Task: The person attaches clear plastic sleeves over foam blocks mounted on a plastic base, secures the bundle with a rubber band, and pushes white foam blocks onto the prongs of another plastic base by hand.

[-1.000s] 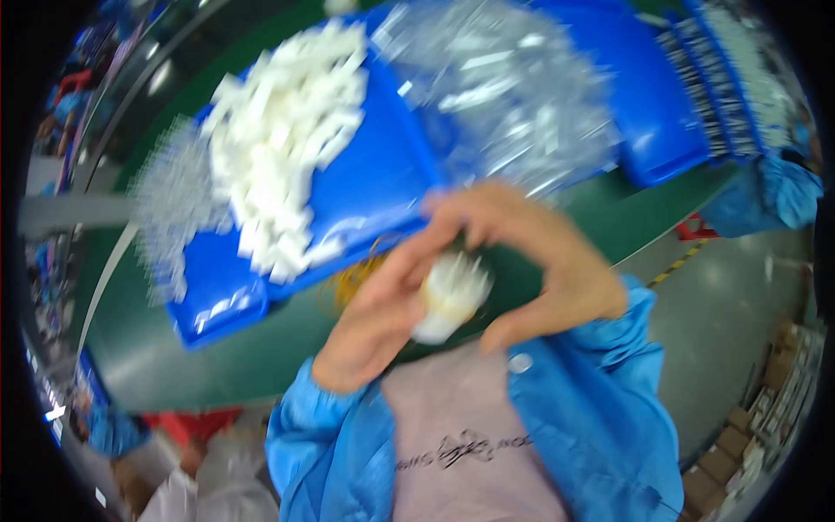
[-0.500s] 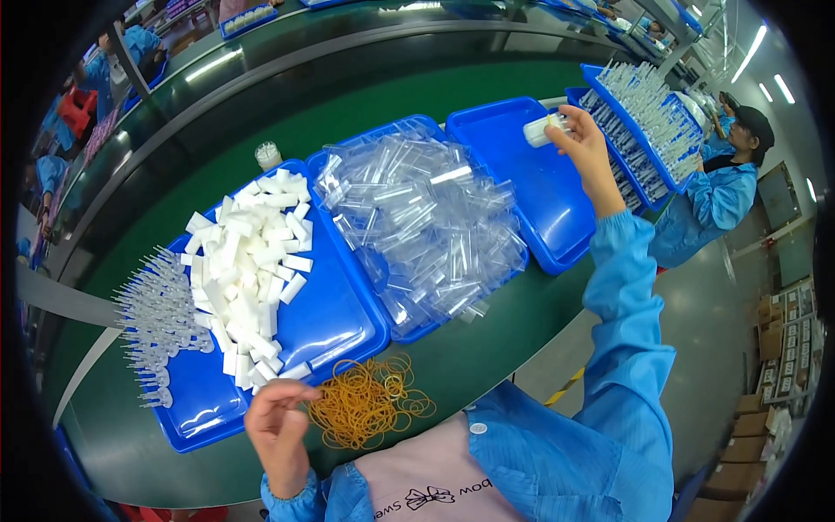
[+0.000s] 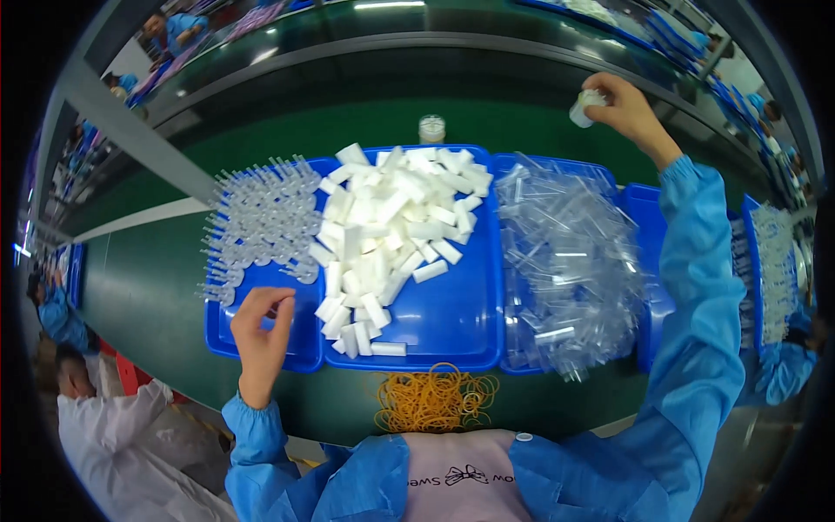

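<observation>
High at the right, my right hand point(image 3: 622, 109) is closed on a bundle of white sticks point(image 3: 584, 111), holding it over the green conveyor belt point(image 3: 513, 122). My left hand point(image 3: 263, 339) hovers above the front of the left blue tray, its fingers loosely curved and apart, with nothing visible in them. Just beyond it are many clear plastic pieces with thin upright stems point(image 3: 265, 213). A heap of white foam blocks point(image 3: 396, 222) fills much of the tray beside them. A similar round bundle point(image 3: 431, 129) stands upright behind that heap.
Clear plastic sleeves point(image 3: 570, 261) are piled in a blue tray right of the foam blocks. Orange rubber bands point(image 3: 435, 400) lie at the table's front edge. Another blue tray point(image 3: 648, 217) is partly behind my right arm. A grey metal post point(image 3: 139, 130) slants in at left; co-workers sit around.
My view has swung to the left. My right hand has carried the bundle from above the right blue tray out over the belt. My left hand has moved from the rubber bands toward the stemmed pieces.
</observation>
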Demonstrator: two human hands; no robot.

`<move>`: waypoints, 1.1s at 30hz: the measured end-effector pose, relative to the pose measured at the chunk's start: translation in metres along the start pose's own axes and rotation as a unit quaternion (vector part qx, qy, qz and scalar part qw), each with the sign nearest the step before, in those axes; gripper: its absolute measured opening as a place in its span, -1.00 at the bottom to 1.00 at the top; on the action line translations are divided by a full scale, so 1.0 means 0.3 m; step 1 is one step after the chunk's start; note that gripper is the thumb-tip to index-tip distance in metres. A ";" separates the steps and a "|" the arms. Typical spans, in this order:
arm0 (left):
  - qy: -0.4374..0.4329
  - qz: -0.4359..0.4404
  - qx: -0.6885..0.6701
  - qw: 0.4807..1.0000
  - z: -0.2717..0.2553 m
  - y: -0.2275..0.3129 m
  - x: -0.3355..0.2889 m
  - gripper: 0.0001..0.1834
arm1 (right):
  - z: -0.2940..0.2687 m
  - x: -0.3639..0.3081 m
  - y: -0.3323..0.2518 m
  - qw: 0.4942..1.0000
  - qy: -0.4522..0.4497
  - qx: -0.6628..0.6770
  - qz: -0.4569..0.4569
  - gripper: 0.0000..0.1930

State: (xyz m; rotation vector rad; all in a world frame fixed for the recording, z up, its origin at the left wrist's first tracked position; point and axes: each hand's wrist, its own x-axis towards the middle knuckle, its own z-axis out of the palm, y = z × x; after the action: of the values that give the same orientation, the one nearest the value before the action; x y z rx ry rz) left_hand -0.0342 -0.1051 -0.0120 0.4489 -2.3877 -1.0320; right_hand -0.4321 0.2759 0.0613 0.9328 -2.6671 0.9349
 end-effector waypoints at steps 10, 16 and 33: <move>-0.115 0.219 0.230 0.941 0.079 -0.046 0.115 -0.62 | 0.220 0.133 0.131 0.955 -0.172 -0.227 0.089 -0.41; -0.105 0.222 0.267 0.932 0.066 -0.108 0.134 -0.61 | 0.054 -0.002 -0.513 0.977 -0.135 0.113 -0.116 -0.64; -0.020 0.155 0.089 0.984 -0.086 -0.076 -0.123 -0.84 | 0.019 -0.672 -1.172 0.936 -0.002 -0.061 -0.346 -0.86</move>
State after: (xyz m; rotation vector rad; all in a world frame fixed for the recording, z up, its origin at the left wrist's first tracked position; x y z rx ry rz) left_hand 0.0127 -0.1175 -0.0253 0.1099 -2.4947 -0.6986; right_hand -0.0580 0.1602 0.1661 1.6649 -2.0866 0.5836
